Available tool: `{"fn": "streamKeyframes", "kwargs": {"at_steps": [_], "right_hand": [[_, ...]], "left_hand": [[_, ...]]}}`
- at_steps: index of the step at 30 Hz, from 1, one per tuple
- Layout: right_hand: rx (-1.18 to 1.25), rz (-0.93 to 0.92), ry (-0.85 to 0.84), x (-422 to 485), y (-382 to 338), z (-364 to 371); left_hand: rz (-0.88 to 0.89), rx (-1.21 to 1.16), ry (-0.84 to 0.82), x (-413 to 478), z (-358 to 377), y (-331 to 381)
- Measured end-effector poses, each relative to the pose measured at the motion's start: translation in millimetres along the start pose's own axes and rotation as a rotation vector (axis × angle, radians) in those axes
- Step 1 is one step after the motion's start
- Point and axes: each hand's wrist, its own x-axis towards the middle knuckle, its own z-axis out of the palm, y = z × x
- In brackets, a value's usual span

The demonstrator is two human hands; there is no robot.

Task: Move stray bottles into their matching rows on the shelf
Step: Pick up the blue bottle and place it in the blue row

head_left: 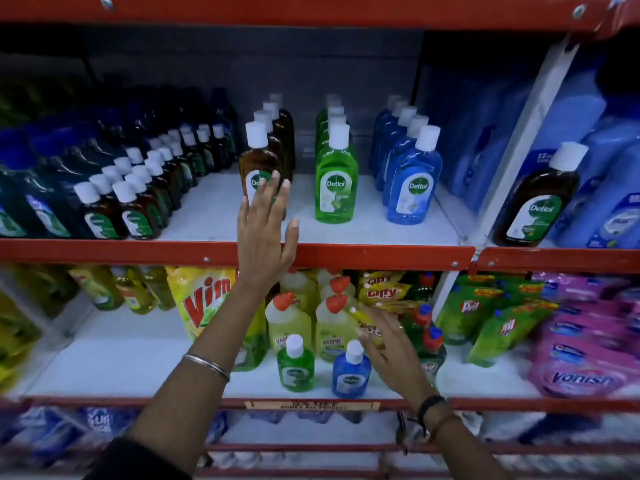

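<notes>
Across your view runs a red-edged shelf with a second shelf below it. On the upper one three rows of big bottles run front to back: a brown row, a green row and a blue row, each well apart from its neighbour. To their left, smaller brown bottles stand packed in rows. Past the white upright on the right, one brown bottle stands alone in front of pale blue packs.

On the lower shelf a yellow Vim pouch leans behind your left arm, with yellow-green red-capped bottles just right of it, then green Pril packs and pink packs further right.

Your left hand is raised flat, fingers spread and gripping nothing, its fingertips against the label of the front brown bottle. Your right hand is blurred, fingers loosely open and holding nothing, just beside the cap of a small blue bottle. That bottle stands upright at the front of the lower shelf, near a small green bottle on its left, the two not touching.
</notes>
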Motion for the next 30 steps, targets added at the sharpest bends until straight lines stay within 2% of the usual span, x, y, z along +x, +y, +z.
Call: {"fn": "streamKeyframes", "kwargs": {"at_steps": [4,5,11,18,23,30], "right_hand": [[0.047,0.154,-0.254,-9,24,16],[0.089,0.204,-0.27,-10,29,20],[0.391,0.36,-0.125,-5,38,27],[0.508,0.267,-0.023,19,9,-10],[0.576,0.089,0.102,48,-35,-61],[0.531,-0.173,0.41,88,-85,-124]], "left_hand": [[-0.071,0.163,-0.065,0,6,-16],[-0.067,0.199,-0.077,0,9,-17],[-0.092,0.258,-0.104,1,13,-20],[-0.085,0.285,-0.123,1,13,-20],[-0.082,0.285,-0.126,1,12,-19],[-0.084,0.281,-0.137,1,10,-17]]}}
